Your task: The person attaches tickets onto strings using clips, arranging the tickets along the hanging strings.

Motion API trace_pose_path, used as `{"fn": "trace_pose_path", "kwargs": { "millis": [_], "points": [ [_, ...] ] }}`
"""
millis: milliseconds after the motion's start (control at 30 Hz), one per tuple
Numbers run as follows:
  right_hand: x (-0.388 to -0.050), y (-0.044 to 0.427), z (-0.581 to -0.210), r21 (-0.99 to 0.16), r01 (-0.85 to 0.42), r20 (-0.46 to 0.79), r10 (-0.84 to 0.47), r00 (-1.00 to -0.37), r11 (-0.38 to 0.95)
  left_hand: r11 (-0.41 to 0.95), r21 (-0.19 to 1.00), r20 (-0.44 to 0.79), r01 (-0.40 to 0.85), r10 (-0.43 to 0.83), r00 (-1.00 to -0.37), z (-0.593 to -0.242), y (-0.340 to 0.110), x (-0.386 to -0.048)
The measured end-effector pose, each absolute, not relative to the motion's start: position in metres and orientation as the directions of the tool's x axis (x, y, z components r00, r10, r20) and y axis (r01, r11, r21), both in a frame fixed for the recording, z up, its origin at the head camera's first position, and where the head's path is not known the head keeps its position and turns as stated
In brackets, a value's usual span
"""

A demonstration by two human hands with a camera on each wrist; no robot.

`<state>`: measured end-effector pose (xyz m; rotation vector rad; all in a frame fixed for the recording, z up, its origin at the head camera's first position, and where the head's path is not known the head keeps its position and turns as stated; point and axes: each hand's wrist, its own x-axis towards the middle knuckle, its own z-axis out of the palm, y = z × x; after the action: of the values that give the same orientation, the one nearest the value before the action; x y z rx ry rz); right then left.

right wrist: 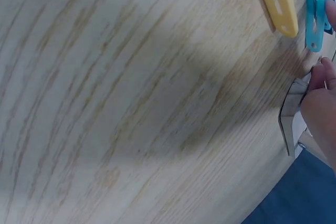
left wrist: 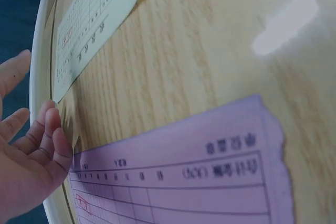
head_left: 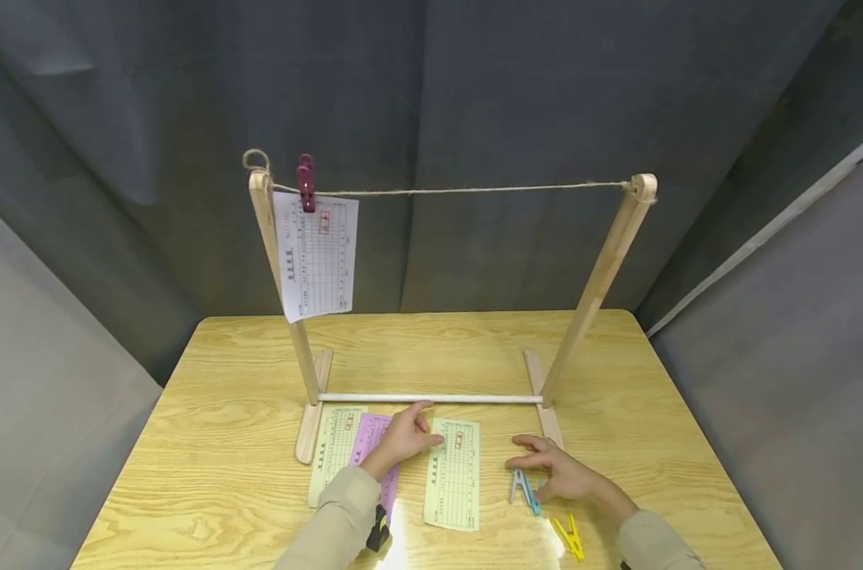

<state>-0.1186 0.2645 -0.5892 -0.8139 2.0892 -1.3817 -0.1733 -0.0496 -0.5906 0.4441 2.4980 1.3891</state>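
Observation:
My left hand (head_left: 405, 435) hovers at the top left of a pale green slip (head_left: 453, 483), its thumb by the slip's edge; whether it touches is unclear. Beneath that forearm lies a purple printed slip (left wrist: 189, 166), overlapping another green slip (head_left: 329, 459). My right hand (head_left: 556, 471) is over a blue clothespin (right wrist: 315, 14), with thumb and fingers spread on either side of it. A grey clothespin (head_left: 516, 484) lies against the blue one. Just nearer the table's front is a yellow clothespin (head_left: 570, 538).
A wooden stand (head_left: 595, 293) rises behind both hands, with a twine line (head_left: 467, 190) across its top. One white slip (head_left: 317, 261) hangs at the line's left end from a maroon clothespin (head_left: 306, 184). The stand's low white bar (head_left: 431, 398) runs just beyond my left fingers.

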Motion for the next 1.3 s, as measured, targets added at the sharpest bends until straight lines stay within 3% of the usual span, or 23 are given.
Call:
{"fn": "trace_pose_path", "kwargs": {
  "millis": [400,700,1300],
  "points": [
    [-0.115,0.261,-0.593,-0.856,-0.302,-0.046,-0.644,-0.764,0.420,0.611,0.786,-0.112,0.096,0.293,-0.950,-0.595,-0.043,-0.178],
    [-0.114,0.261,-0.593,-0.858,-0.287,-0.072,-0.652,-0.755,0.426,0.749,0.646,-0.094,0.151,0.274,-0.957,-0.591,-0.038,-0.176],
    [-0.110,0.258,-0.593,-0.812,-0.339,-0.033,-0.617,-0.786,0.475,0.740,0.658,-0.061,0.141,0.239,-0.969,-0.594,-0.038,-0.174]
  ]
}}
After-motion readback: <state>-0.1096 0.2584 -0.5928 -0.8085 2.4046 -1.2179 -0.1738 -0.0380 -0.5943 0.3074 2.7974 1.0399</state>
